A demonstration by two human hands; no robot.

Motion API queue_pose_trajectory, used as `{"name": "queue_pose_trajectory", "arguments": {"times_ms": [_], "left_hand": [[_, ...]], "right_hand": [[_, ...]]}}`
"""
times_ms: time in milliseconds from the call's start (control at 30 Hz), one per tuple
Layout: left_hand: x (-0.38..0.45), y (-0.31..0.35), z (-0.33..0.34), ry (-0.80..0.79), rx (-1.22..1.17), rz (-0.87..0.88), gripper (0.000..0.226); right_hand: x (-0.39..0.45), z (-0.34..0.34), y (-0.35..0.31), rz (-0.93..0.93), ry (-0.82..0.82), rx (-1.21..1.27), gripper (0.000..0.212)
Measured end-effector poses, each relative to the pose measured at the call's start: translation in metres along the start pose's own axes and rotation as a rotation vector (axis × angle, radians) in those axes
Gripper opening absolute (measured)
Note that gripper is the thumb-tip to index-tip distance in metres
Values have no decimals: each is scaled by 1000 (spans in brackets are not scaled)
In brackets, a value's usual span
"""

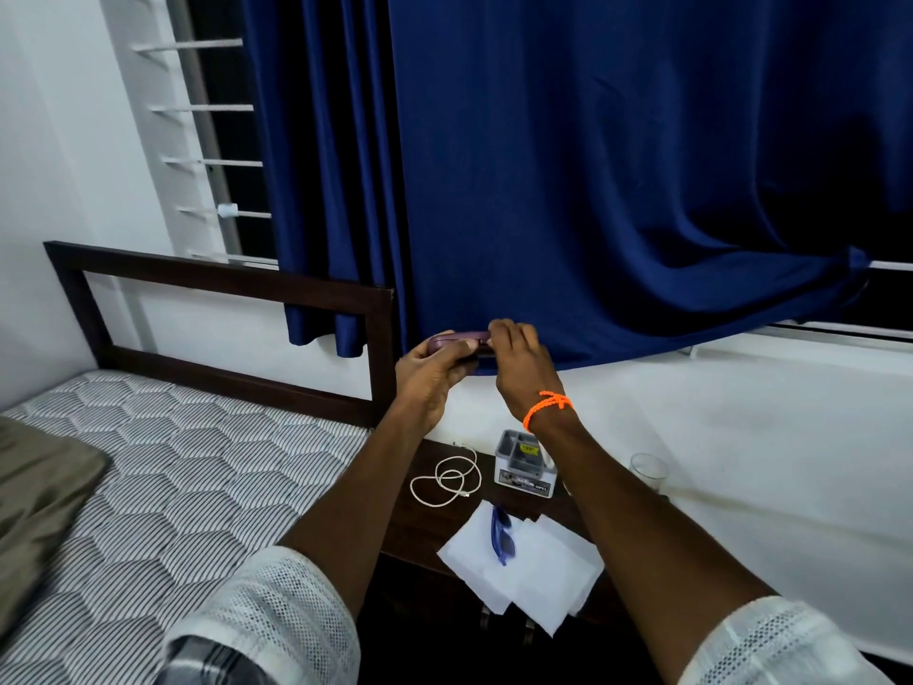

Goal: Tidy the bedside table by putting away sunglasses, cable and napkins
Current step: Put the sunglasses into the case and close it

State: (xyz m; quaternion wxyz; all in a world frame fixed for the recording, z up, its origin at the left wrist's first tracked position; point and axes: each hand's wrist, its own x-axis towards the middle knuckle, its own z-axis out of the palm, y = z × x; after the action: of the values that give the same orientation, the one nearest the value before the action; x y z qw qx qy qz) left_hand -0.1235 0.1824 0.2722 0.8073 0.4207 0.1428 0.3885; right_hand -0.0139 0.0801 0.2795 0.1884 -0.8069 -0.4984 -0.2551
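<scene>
Hanging behind everything, a blue curtain [593, 165] covers the window above a bed [148, 487] with a hexagon-patterned mattress. Beside the bed, the dark worktop [425, 531] carries white napkins [533, 580] with blue sunglasses [501, 536] lying on them, a grey organiser box [523, 462], a glass [648, 469] and a loosely coiled white cable [447, 479]. Raised above it, the left hand [430, 373] has its grip clamped on a purple case [457, 342], while the right hand [521, 368] pinches the case's end.
</scene>
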Motion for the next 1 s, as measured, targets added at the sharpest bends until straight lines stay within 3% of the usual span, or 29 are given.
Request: {"name": "queue_pose_trajectory", "arguments": {"times_ms": [267, 600, 833, 1000], "left_hand": [[1, 3, 6, -1, -18, 3, 47], [4, 7, 10, -15, -34, -1, 43], [10, 15, -3, -4, 5, -7, 40], [11, 18, -5, -27, 11, 1, 37]], "right_hand": [[-1, -6, -4, -13, 44, -61, 48], [4, -4, -6, 29, 61, -32, 46], [21, -10, 18, -189, -2, 149, 33], [28, -15, 17, -248, -38, 94, 27]]}}
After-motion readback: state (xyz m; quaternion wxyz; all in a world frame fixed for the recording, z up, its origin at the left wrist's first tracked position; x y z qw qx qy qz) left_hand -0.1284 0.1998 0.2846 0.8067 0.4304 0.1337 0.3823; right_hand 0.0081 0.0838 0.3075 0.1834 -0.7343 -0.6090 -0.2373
